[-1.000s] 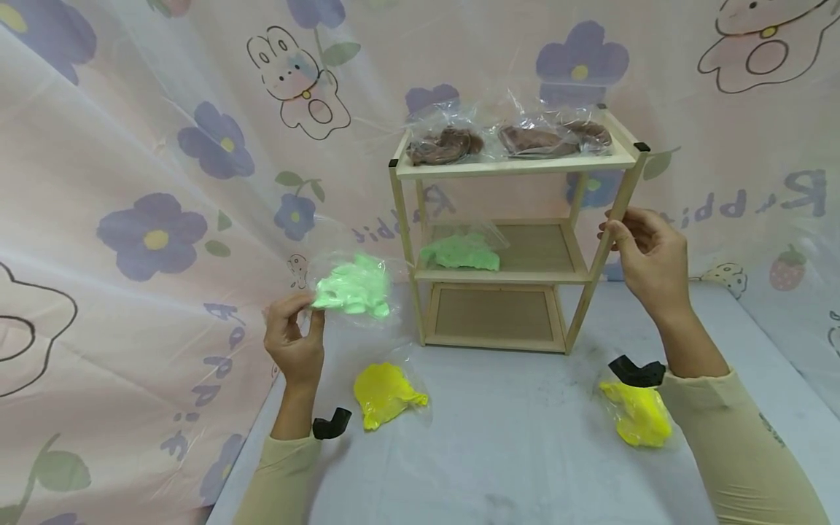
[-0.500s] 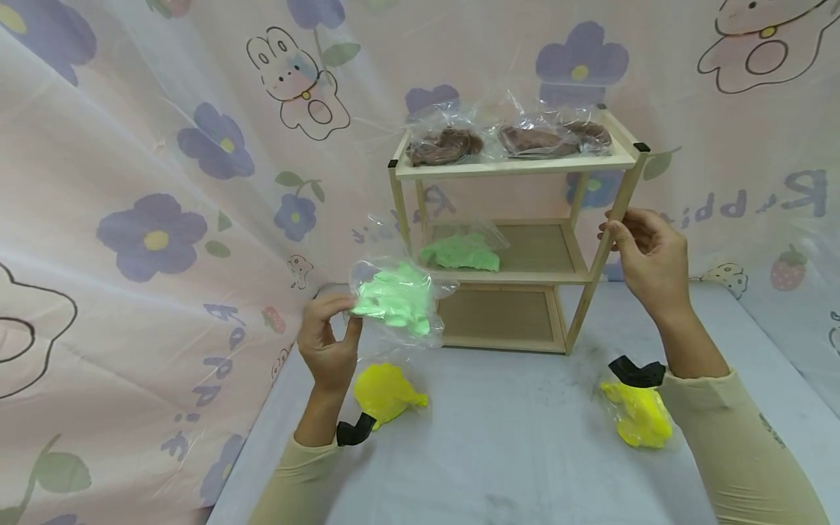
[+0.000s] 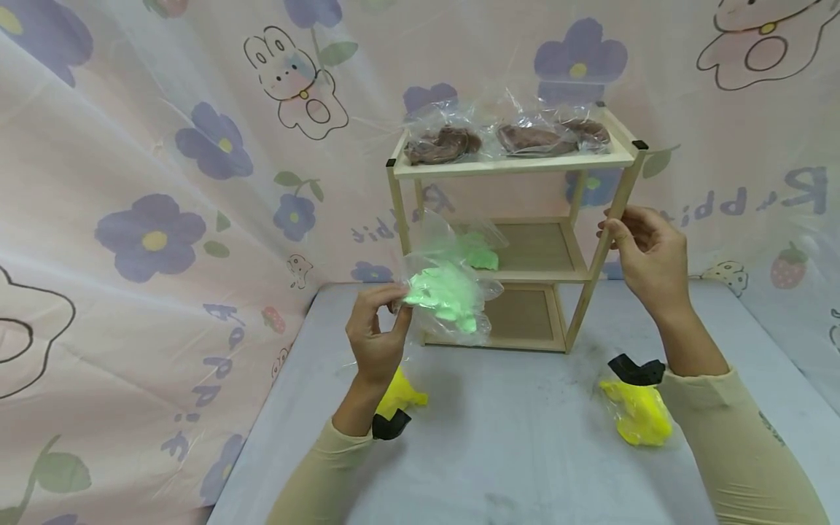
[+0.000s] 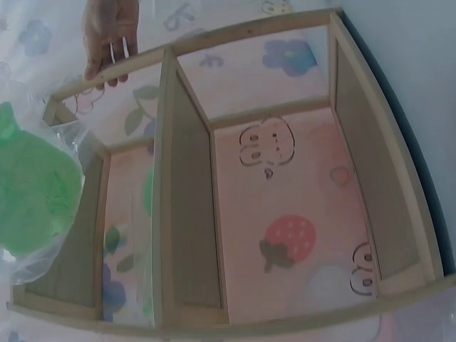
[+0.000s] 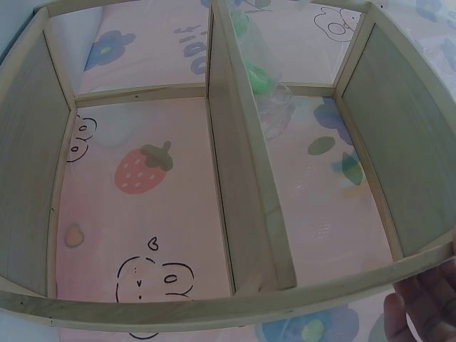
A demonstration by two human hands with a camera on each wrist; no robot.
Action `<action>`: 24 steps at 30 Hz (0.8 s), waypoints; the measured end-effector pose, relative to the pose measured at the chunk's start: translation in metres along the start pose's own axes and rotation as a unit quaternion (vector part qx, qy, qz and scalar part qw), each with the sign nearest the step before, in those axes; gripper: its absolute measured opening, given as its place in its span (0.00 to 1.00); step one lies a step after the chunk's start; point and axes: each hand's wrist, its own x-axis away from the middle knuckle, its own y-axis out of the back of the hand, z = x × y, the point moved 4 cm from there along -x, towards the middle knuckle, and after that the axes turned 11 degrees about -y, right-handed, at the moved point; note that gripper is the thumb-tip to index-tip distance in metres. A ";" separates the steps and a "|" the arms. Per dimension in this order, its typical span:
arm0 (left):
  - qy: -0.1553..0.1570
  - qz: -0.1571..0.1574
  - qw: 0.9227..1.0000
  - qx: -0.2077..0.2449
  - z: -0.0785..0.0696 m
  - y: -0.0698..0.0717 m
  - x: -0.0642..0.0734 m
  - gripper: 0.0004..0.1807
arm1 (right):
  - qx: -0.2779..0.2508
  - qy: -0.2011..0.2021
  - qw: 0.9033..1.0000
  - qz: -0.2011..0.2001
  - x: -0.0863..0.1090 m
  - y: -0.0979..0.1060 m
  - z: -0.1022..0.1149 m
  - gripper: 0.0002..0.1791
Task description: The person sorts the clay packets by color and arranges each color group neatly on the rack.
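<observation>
A pale pink fabric backdrop printed with purple flowers and outlined rabbits point(image 3: 216, 306) surrounds the workspace on the sides in view. Before it spreads a table covered in pale bluish-white cloth point(image 3: 512, 430), which carries a three-tier rack of light wood point(image 3: 541, 244) standing upright.

The right hand point(image 3: 652, 251) grips the rack's right front post, thumb in front and fingers bent behind, with only the post's thickness between; this grip probably steadies the light frame. The left hand point(image 3: 377, 332) has thumb and fingertips drawn together, pinching the left edge of a bright green lump in a clear plastic bag point(image 3: 448, 295). That bag is held up before the rack's left part, level with the middle and lower tiers; whether it touches the wood cannot be told. An edge pinch presumably keeps the fingers clear of the soft-looking contents.

On the top tier lie brown lumps in clear bags point(image 3: 541, 140), side by side. A second green bagged lump point(image 3: 481, 257) rests at the left of the middle tier, partly hidden by the held one. Two yellow bagged lumps lie on the cloth: one point(image 3: 636, 414) beside the right sleeve, the other point(image 3: 405, 397) partly behind the left wrist. The colours seem sorted by level.
</observation>
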 end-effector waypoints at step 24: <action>0.216 0.073 0.972 0.056 0.012 -0.057 -0.004 0.12 | -0.009 -0.001 1.000 0.002 0.000 0.000 0.000 0.15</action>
